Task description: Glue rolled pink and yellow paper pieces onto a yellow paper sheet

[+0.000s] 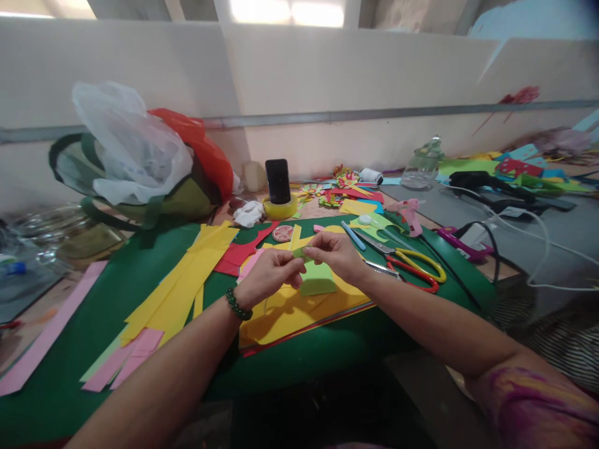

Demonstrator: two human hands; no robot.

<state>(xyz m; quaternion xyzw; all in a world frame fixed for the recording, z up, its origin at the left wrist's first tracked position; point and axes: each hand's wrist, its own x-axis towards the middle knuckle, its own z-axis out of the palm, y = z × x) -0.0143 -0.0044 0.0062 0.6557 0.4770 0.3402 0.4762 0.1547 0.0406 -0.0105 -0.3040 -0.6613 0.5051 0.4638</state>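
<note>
Between both hands is a small green paper piece (299, 252), pinched at either end. My left hand (275, 269), with a dark bead bracelet at the wrist, grips its left side. The fingertips of my right hand (337, 252) close on its right side. Below the hands, a folded light green paper (318, 279) lies on a stack of yellow sheets (271, 321). Scissors (402, 259) with red and yellow handles rest just right of my right hand. Near them lies a blue pen-like tool (353, 236).
Yellow strips (187, 274) and pink strips (135, 358) cover the left of the green tabletop (337, 349). A phone (277, 181) stands in a yellow tape roll (281, 209) at the back. A pink glue gun (408, 215) with a black cord sits right; a bag (182, 199) stands back left.
</note>
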